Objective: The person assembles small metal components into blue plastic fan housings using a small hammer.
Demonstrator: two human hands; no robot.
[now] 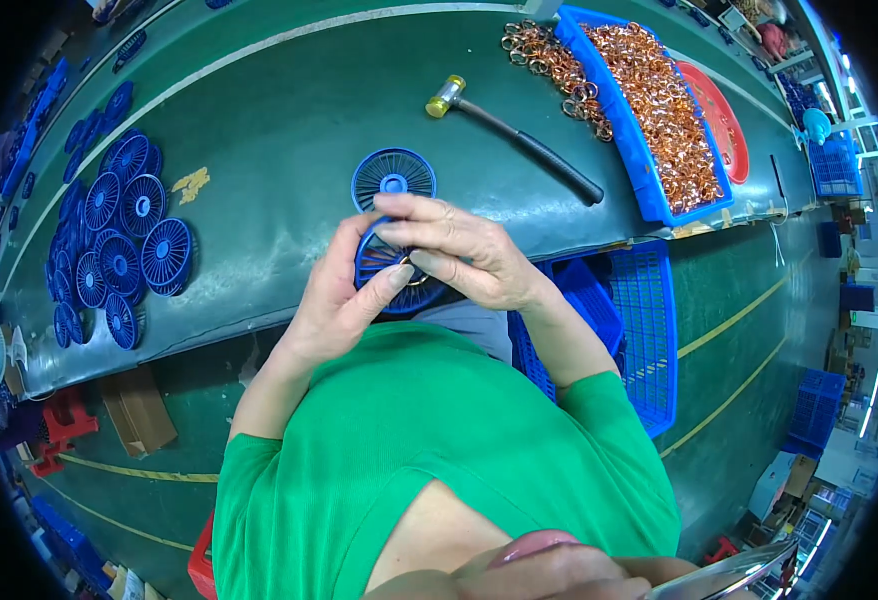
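Close to my body, at the table's near edge, both hands hold a blue spoked plastic disc (374,258). My left hand (334,290) grips its left side, with the thumb reaching in to the hub. My right hand (464,250) is curled over the disc's far and right side. A small copper-coloured ring (416,281) shows at the hub, touched by my fingertips; how it sits is partly hidden. Just beyond my hands a second blue spoked disc (394,160) lies flat on the green table.
A hammer (519,140) with yellowish faces lies ahead to the right. Beside it stands a blue tray (624,130) heaped with copper rings, some spilled alongside. Behind is a red tray (724,125). Many blue discs (122,262) are piled left. A blue basket (649,320) stands below the table.
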